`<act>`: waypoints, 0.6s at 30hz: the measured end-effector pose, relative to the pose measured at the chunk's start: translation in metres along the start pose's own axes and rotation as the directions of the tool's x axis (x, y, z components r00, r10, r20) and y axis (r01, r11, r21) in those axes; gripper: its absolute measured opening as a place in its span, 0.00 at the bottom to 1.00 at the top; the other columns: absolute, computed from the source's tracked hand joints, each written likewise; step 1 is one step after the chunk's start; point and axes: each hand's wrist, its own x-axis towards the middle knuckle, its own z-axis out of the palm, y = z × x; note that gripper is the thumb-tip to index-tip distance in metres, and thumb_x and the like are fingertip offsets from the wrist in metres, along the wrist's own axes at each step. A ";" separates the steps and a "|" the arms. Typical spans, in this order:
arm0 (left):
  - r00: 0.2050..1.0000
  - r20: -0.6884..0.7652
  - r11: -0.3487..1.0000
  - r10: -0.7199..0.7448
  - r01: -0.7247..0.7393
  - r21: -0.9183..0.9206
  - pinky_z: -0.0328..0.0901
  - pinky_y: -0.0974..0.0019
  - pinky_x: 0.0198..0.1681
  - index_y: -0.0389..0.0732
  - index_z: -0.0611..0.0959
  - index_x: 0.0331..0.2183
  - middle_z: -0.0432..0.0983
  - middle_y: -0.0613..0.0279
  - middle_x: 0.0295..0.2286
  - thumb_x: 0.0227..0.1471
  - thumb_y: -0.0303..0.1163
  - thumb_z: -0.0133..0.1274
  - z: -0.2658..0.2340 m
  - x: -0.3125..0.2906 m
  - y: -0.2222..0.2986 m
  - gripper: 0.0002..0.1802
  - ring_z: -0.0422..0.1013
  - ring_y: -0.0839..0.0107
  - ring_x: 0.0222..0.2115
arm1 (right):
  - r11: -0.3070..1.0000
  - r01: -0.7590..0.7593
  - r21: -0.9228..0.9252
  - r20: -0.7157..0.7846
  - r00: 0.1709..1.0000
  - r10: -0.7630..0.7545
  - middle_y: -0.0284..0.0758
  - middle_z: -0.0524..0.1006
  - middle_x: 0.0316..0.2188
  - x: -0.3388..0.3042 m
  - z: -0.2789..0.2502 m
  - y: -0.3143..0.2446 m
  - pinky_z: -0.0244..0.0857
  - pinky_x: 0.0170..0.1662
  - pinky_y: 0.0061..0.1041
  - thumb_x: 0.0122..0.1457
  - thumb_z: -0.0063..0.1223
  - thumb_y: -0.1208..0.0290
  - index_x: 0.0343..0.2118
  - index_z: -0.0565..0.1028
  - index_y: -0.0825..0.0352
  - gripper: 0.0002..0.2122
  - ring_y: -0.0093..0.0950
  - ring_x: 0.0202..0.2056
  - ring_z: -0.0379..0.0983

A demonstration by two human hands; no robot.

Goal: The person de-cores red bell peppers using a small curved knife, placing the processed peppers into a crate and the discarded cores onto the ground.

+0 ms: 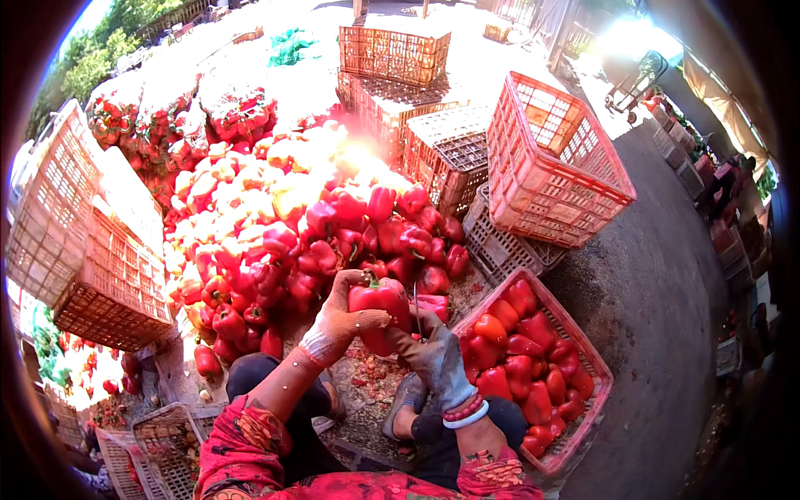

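Note:
In front of me, a red bell pepper point(381, 302) with a green stem sits in the grip of my left hand point(340, 321), which wears an orange and white glove. My right hand point(439, 358), in a grey-blue glove, is closed around a small knife point(417, 302) whose thin blade points up beside the pepper. The right fingers touch the pepper's lower right side; the knife's handle is hidden in the hand. Just beyond both hands rises a large heap of red bell peppers point(283, 242). At my right knee stands a red crate point(602, 385) filled with red peppers.
Empty-looking plastic crates stand stacked at far right point(557, 187), behind the heap point(392, 57) and on the left point(117, 279). Filled net sacks point(237, 112) lie at the back left. More crates point(167, 442) are at lower left. A hand truck point(635, 83) stands farther off.

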 end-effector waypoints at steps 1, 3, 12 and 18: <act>0.998 -0.046 0.994 0.051 -0.046 0.098 0.67 0.61 0.56 0.45 0.68 0.54 0.71 0.62 0.47 0.40 0.27 0.74 -0.003 0.000 -0.006 0.41 0.69 0.70 0.50 | 0.998 0.031 -0.056 -0.063 0.997 -0.035 0.36 0.81 0.43 -0.002 0.003 0.005 0.74 0.42 0.24 0.63 0.64 0.65 0.63 0.67 0.65 0.27 0.22 0.41 0.78; 0.978 -0.047 0.947 0.201 -0.182 0.263 0.67 0.62 0.56 0.43 0.69 0.53 0.71 0.61 0.47 0.39 0.30 0.76 -0.005 0.006 -0.015 0.42 0.70 0.69 0.49 | 0.980 0.026 -0.197 -0.092 0.995 -0.045 0.38 0.81 0.38 -0.001 0.000 0.010 0.75 0.39 0.27 0.64 0.61 0.66 0.65 0.62 0.66 0.29 0.25 0.38 0.79; 0.892 0.122 0.766 0.435 -0.437 0.472 0.66 0.59 0.59 0.41 0.71 0.54 0.74 0.55 0.51 0.34 0.40 0.80 -0.008 0.019 -0.035 0.48 0.71 0.66 0.53 | 0.950 -0.080 -0.302 0.133 0.983 0.125 0.35 0.80 0.27 0.004 -0.010 0.001 0.69 0.21 0.26 0.66 0.53 0.69 0.74 0.43 0.60 0.39 0.24 0.19 0.76; 0.938 -0.032 0.891 0.346 -0.317 0.325 0.68 0.59 0.56 0.41 0.72 0.53 0.74 0.57 0.49 0.38 0.38 0.79 -0.001 0.015 -0.035 0.44 0.72 0.67 0.51 | 0.886 -0.446 -0.126 0.220 0.858 0.464 0.35 0.81 0.29 0.012 0.004 -0.033 0.68 0.20 0.25 0.66 0.50 0.63 0.69 0.54 0.58 0.30 0.23 0.20 0.76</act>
